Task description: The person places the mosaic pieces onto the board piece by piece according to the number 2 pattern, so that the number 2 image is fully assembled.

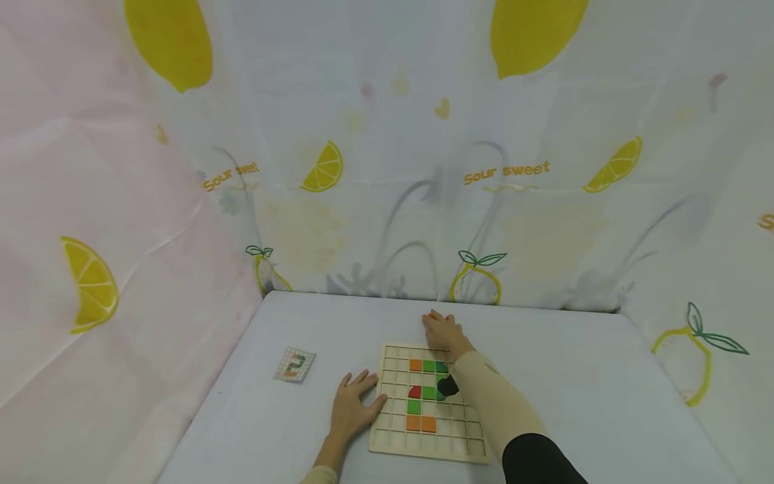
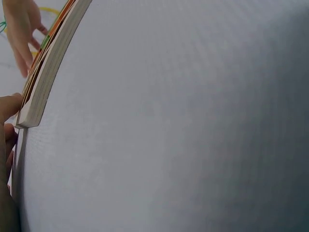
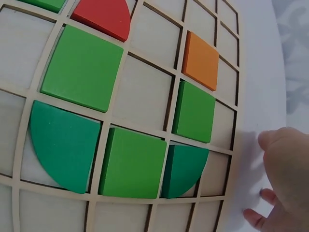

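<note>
A wooden grid board (image 1: 393, 444) lies on the table, holding flat colored pieces in several cells. Green squares (image 3: 83, 68), dark green quarter-rounds (image 3: 67, 147), an orange square (image 3: 201, 60) and a red rounded piece (image 3: 107, 17) show in the right wrist view. My left hand (image 1: 353, 409) rests at the board's left edge, its thumb over the rim and its fingers spread alongside. Past the far edge, my right hand (image 1: 444, 333) reaches over the table with loosely spread fingers. No piece is visible in it, though its palm side is hidden.
A small card (image 1: 294, 365) with a printed grid pattern lies left of the board. White table surface (image 1: 580, 383) surrounds the board. Lemon-printed cloth (image 1: 387, 228) hangs behind and at the sides. A dark band (image 1: 538, 460) covers part of the right sleeve.
</note>
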### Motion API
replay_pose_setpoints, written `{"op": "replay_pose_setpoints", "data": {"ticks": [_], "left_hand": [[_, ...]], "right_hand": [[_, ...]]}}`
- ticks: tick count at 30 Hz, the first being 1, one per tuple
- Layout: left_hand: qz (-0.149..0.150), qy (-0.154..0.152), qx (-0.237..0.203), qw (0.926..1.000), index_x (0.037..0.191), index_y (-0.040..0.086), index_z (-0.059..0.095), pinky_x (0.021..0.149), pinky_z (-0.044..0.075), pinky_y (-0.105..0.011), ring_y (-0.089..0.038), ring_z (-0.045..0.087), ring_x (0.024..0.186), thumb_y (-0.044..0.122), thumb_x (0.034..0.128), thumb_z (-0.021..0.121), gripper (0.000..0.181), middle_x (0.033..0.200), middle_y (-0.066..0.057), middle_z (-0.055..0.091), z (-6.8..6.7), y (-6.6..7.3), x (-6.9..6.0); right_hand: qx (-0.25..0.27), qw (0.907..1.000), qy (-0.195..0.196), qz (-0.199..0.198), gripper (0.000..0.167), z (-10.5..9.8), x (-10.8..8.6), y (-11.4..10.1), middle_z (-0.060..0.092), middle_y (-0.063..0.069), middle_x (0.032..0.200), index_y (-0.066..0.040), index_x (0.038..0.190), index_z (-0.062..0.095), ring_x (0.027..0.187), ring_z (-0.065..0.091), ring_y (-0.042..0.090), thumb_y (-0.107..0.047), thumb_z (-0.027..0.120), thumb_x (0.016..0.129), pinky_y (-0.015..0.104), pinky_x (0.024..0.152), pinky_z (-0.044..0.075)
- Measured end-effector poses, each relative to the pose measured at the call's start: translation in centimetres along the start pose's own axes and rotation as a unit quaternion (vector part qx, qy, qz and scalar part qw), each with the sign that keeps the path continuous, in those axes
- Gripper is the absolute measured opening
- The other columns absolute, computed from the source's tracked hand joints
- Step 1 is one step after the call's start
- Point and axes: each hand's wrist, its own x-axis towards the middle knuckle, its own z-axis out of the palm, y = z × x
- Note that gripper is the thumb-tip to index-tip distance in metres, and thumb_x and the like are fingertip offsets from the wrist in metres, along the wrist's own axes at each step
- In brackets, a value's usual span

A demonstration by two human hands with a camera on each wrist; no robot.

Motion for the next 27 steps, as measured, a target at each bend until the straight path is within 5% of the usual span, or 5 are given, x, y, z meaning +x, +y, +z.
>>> {"op": "replay_pose_setpoints", "data": {"ticks": [8,12,16,22,27], "left_hand": [[0.000,0.002,0.008,1.0000,0.102,0.006,0.072,0.100,0.039,-0.054,-0.029,0.065,0.102,0.027,0.0706,0.076,0.038,0.102,-0.008,0.071,0.1,0.2,0.0],[-0.010,-0.008,0.004,0.9999,0.103,0.006,0.071,0.102,0.038,-0.053,-0.030,0.064,0.104,0.029,0.0719,0.075,0.039,0.104,-0.009,0.071,0.0,0.2,0.0],[-0.008,-0.005,0.011,0.9999,0.103,0.006,0.071,0.102,0.038,-0.053,-0.029,0.064,0.104,0.029,0.0719,0.075,0.039,0.104,-0.008,0.071,0.1,0.1,0.1],[0.007,0.012,0.018,0.9997,0.102,0.007,0.072,0.099,0.040,-0.052,-0.028,0.065,0.101,0.027,0.0702,0.076,0.038,0.101,-0.007,0.072,0.2,-0.1,0.1],[0.001,0.006,0.010,0.9999,0.102,0.007,0.072,0.101,0.040,-0.052,-0.029,0.065,0.102,0.028,0.0706,0.076,0.038,0.102,-0.008,0.072,0.1,-0.1,0.1]], "right_hand": [[-0.052,0.9972,0.051,-0.018,0.033,1.5,1.7,1.8,0.045,0.017,0.137,-0.011,0.128,0.056,0.121,0.037,0.048,-0.014,0.044,0.097,0.063,0.094,0.038],[-0.051,0.9721,0.213,-0.083,0.027,7.5,7.4,9.2,0.058,0.017,0.102,-0.006,0.105,0.062,0.096,0.051,0.033,-0.023,0.044,0.095,0.042,0.084,0.043],[0.035,0.9657,0.248,-0.070,0.032,11.8,12.1,15.0,0.057,0.019,0.084,0.003,0.096,0.058,0.075,0.052,0.031,-0.027,0.052,0.085,0.039,0.066,0.044],[0.158,0.9520,0.258,-0.049,0.030,6.7,5.4,9.3,0.056,0.016,0.069,0.008,0.078,0.060,0.057,0.049,0.025,-0.021,0.064,0.073,0.034,0.045,0.041],[0.212,0.9443,0.252,-0.001,0.028,2.4,-0.3,3.9,0.062,0.027,0.084,0.015,0.090,0.063,0.074,0.059,0.036,-0.008,0.064,0.075,0.039,0.062,0.052]]}}
